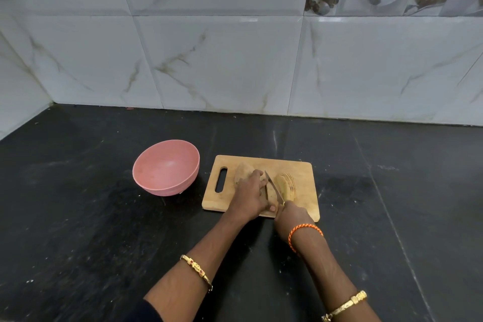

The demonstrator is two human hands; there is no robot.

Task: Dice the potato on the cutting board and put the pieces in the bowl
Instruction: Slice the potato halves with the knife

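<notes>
A wooden cutting board [303,172] lies on the black counter. On it my left hand [249,195] holds down the uncut part of a potato [241,170], fingers curled over it. My right hand [291,213] grips the handle of a knife [273,185], whose blade stands against the potato's cut face. To the right of the blade lies a stack of potato slices [287,185], fanned and leaning. A pink bowl [167,167] sits left of the board, apart from it, with nothing inside.
The black stone counter [91,217] stretches on all sides of the board and bowl. A marble-tiled wall [235,60] rises behind, and meets a side wall at the far left corner.
</notes>
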